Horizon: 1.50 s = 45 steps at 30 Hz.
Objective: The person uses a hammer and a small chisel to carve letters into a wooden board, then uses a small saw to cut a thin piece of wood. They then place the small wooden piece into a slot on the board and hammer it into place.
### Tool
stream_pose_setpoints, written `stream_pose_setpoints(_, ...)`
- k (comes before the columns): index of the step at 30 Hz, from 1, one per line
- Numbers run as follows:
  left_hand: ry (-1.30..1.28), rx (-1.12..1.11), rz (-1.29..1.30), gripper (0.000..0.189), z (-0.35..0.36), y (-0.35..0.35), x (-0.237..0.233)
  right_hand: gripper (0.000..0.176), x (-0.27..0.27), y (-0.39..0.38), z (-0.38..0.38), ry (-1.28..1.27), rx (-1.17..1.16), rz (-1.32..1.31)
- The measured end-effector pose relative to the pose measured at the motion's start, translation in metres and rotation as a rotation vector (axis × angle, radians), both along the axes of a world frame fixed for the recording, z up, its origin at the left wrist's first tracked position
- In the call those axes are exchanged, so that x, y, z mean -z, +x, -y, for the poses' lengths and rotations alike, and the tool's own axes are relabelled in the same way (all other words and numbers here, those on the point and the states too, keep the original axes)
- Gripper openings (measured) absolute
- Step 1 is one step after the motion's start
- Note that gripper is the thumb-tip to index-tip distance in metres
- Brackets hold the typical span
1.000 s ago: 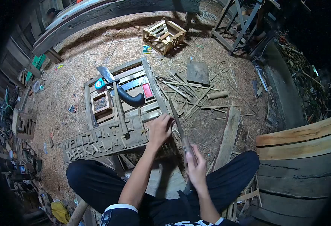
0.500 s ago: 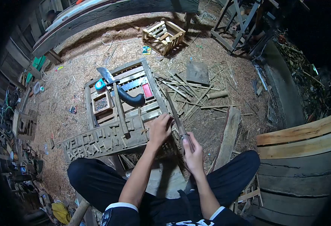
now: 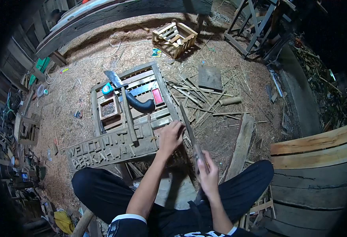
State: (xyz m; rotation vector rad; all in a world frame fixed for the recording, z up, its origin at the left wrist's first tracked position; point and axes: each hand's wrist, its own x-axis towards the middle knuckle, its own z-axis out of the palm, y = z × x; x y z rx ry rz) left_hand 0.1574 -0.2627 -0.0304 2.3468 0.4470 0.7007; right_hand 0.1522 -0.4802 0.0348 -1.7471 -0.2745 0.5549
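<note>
— Head view, item one: knife?
— Right hand, grip closed round its handle; blade runs far-left, just right of left hand.
— Left hand?
— Fingers curled on carved sign, right end; hold unclear.

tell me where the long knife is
Head view, just right of centre: the long knife is gripped in the right hand, its blade slanting up beside the left hand at the right end of the wooden sign.
</note>
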Motion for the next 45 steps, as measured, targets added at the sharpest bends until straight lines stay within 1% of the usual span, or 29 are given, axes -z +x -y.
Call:
stream_pose_setpoints(3,0.008,0.012,0.017,0.013,0.004,-0.001,-0.002,0.05,0.0,-0.008,-0.001,-0.006,0.03,-0.027)
stream_pose_setpoints(4,-0.007,0.004,0.019,0.014,0.004,0.0,0.0,0.051,0.002,0.003,-0.008,-0.058,0.0,-0.007)
stream_pose_setpoints(5,-0.018,-0.008,0.026,0.015,0.003,0.001,0.0,0.051,0.006,0.011,-0.016,-0.055,0.003,-0.005)
stream_pose_setpoints(7,-0.026,0.002,0.028,0.016,0.004,0.0,0.002,0.048,0.01,0.02,-0.028,-0.015,0.016,0.047)
stream_pose_setpoints(8,-0.039,0.009,0.025,0.016,0.002,0.001,0.002,0.045,0.007,0.018,-0.022,-0.038,-0.008,0.162)
stream_pose_setpoints(9,-0.045,0.006,0.023,0.016,0.003,-0.001,0.002,0.045,-0.002,0.01,-0.011,-0.043,-0.011,0.159)
stream_pose_setpoints(11,-0.012,0.003,-0.025,0.017,0.002,0.0,0.0,0.044,-0.021,-0.003,0.009,-0.027,-0.024,-0.125)
stream_pose_setpoints(12,-0.014,-0.001,-0.028,0.017,0.001,0.0,0.0,0.045,-0.018,-0.01,0.011,0.027,0.013,-0.102)
stream_pose_setpoints(15,0.025,0.02,-0.068,0.022,0.001,-0.003,-0.003,0.044,-0.011,0.001,-0.006,0.006,-0.008,-0.055)
stream_pose_setpoints(17,0.0,0.028,-0.004,0.028,0.0,-0.002,-0.002,0.044,0.003,0.013,-0.023,0.031,0.017,-0.05)
stream_pose_setpoints(19,0.004,0.022,0.008,0.028,0.002,-0.001,0.0,0.044,0.005,0.012,-0.024,0.054,0.044,-0.052)
stream_pose_setpoints(21,0.002,0.008,0.019,0.027,-0.001,-0.002,0.002,0.045,-0.006,-0.004,-0.001,0.019,-0.011,-0.037)
stream_pose_setpoints(22,0.014,0.011,0.02,0.027,-0.001,-0.002,0.002,0.045,-0.014,-0.013,0.01,-0.048,-0.004,-0.078)
stream_pose_setpoints(24,0.031,0.016,0.035,0.027,0.0,0.001,0.001,0.044,-0.013,-0.014,0.013,-0.05,0.011,-0.075)
stream_pose_setpoints(25,0.016,0.016,-0.002,0.025,0.002,0.0,0.0,0.043,-0.011,-0.013,0.012,-0.047,0.028,-0.08)
stream_pose_setpoints(26,0.004,0.016,-0.042,0.023,0.001,-0.001,0.0,0.043,-0.003,-0.006,0.005,-0.015,0.02,0.035)
stream_pose_setpoints(29,-0.005,0.015,0.005,0.025,0.001,-0.001,-0.002,0.044,-0.003,0.024,-0.026,0.004,-0.046,0.017)
stream_pose_setpoints(31,-0.02,0.025,0.029,0.024,-0.001,0.001,-0.003,0.046,-0.008,0.018,-0.023,0.034,-0.014,-0.027)
stream_pose_setpoints(33,0.003,0.006,-0.01,0.024,0.001,-0.001,0.0,0.047,-0.017,-0.002,0.001,-0.048,-0.032,0.025)
stream_pose_setpoints(34,0.0,0.003,-0.009,0.024,0.0,0.0,0.002,0.049,-0.017,-0.007,0.008,-0.013,-0.02,-0.099)
stream_pose_setpoints(35,0.008,0.019,-0.013,0.024,-0.001,0.0,0.004,0.049,-0.014,-0.004,0.007,-0.014,-0.019,-0.1)
stream_pose_setpoints(37,0.021,0.045,-0.024,0.024,-0.002,-0.002,0.006,0.048,-0.01,0.006,-0.008,-0.061,-0.032,0.044)
stream_pose_setpoints(38,0.021,0.037,-0.017,0.024,-0.002,-0.003,0.005,0.047,-0.007,0.016,-0.023,-0.027,-0.026,0.02)
stream_pose_setpoints(41,-0.001,0.036,-0.017,0.023,-0.001,-0.001,0.003,0.045,-0.013,0.023,-0.034,0.031,-0.017,0.05)
stream_pose_setpoints(42,-0.02,0.044,-0.03,0.022,-0.001,-0.001,0.002,0.045,-0.013,0.017,-0.024,0.028,-0.018,0.05)
stream_pose_setpoints(43,-0.025,0.043,-0.03,0.022,-0.001,-0.001,0.002,0.044,-0.012,0.006,-0.005,0.014,-0.019,-0.028)
stream_pose_setpoints(44,0.004,0.037,-0.035,0.021,-0.001,-0.001,0.001,0.043,-0.01,0.002,0.006,0.0,-0.022,-0.105)
stream_pose_setpoints(45,0.035,0.03,-0.04,0.02,-0.001,-0.001,0.001,0.043,-0.009,0.002,0.003,-0.002,-0.026,-0.104)
